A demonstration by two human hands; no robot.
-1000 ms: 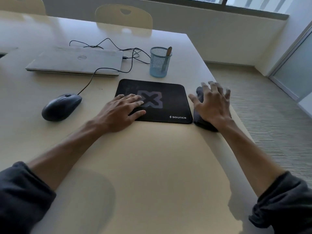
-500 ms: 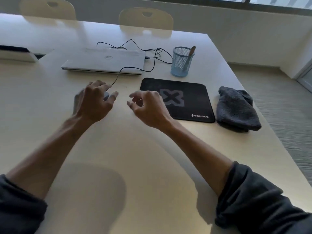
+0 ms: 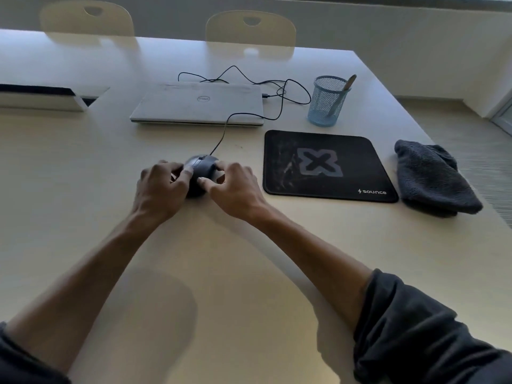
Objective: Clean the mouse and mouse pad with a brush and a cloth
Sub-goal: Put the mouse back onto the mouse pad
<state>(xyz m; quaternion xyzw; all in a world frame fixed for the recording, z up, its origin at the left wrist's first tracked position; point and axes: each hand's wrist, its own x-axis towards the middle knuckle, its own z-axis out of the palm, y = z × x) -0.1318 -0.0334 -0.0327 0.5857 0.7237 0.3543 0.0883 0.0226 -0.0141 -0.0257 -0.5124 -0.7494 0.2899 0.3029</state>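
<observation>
A black wired mouse (image 3: 201, 168) lies on the pale table between my two hands. My left hand (image 3: 160, 187) grips its left side with curled fingers, and my right hand (image 3: 234, 187) grips its right side, thumb on the near end. To the right lies the black mouse pad (image 3: 327, 167) with a grey X and dusty smears. A dark grey cloth (image 3: 432, 178) sits folded to the pad's right, near the table's edge. A brush handle (image 3: 346, 87) sticks out of a blue mesh cup (image 3: 328, 102) behind the pad.
A shut silver laptop (image 3: 198, 105) lies behind the mouse, with the mouse cable (image 3: 249, 115) looping round its right side. Another device (image 3: 41, 99) sits at the far left. Two chairs (image 3: 250, 29) stand at the far side. The table's right edge (image 3: 471, 189) runs just past the cloth.
My left hand left the mouse pad and my right hand left the cloth. Both moved left and now grip the mouse. The camera view shifted left.
</observation>
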